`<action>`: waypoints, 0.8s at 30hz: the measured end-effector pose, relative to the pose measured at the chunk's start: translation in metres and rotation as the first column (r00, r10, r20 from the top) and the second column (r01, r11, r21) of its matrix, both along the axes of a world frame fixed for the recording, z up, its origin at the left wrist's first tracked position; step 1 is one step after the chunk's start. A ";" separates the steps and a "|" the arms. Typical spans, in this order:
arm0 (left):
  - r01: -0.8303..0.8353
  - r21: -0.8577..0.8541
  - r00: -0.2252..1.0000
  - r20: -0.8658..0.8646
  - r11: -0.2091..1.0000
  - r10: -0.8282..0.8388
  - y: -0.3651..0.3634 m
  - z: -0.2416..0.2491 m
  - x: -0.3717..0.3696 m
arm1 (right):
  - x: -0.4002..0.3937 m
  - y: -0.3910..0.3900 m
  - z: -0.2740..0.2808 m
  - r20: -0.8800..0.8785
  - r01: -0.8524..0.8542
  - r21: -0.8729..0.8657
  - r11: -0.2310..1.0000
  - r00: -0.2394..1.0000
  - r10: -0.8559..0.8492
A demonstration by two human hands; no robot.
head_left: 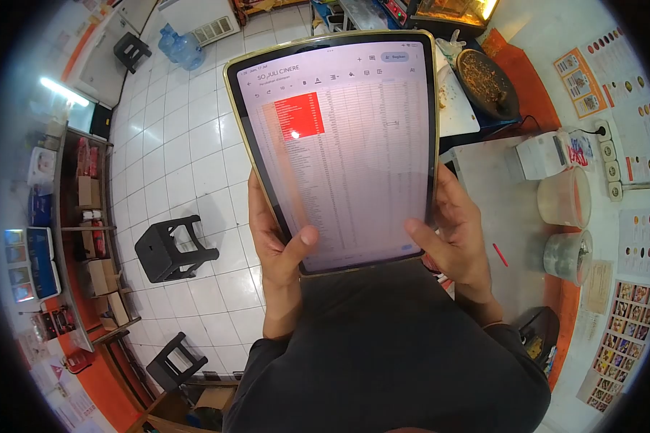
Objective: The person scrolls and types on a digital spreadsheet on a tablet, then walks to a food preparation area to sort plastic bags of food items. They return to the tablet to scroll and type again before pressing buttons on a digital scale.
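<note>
A tablet (354, 166) in a pale case stands tilted up before me, its screen lit with a spreadsheet that has a red block of cells at the upper left. My left hand (278, 245) grips its lower left edge, the thumb lying over the screen's corner. On the lower right edge, my right hand (458, 234) holds it too, thumb over the glass. The fingers of both hands are partly hidden behind the tablet.
Black plastic stools (162, 249) stand on the white tiled floor (224, 289) at left. Shelves (87, 238) with boxes line the left wall. On the right, a metal counter (484, 187) carries plastic tubs (563, 198) and a red pen (500, 254). A large dark pan (487, 83) sits farther back.
</note>
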State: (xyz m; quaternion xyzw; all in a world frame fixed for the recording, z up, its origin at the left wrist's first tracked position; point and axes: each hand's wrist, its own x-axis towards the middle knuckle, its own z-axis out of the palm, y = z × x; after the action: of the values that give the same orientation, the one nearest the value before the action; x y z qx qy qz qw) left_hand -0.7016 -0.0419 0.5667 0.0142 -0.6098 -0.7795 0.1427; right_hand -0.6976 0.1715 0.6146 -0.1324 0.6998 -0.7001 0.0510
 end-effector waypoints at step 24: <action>0.079 0.050 0.997 0.001 0.996 -0.079 0.012 -0.007 -0.009 | 0.011 0.011 -0.007 0.054 0.022 -0.057 0.998 0.998 -0.019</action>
State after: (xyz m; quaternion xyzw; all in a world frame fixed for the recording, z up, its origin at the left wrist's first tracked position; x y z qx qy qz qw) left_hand -0.7109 -0.0294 0.5600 -0.0053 -0.5905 -0.7995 0.1104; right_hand -0.6866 0.1829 0.6076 -0.1078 0.6792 -0.7237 0.0588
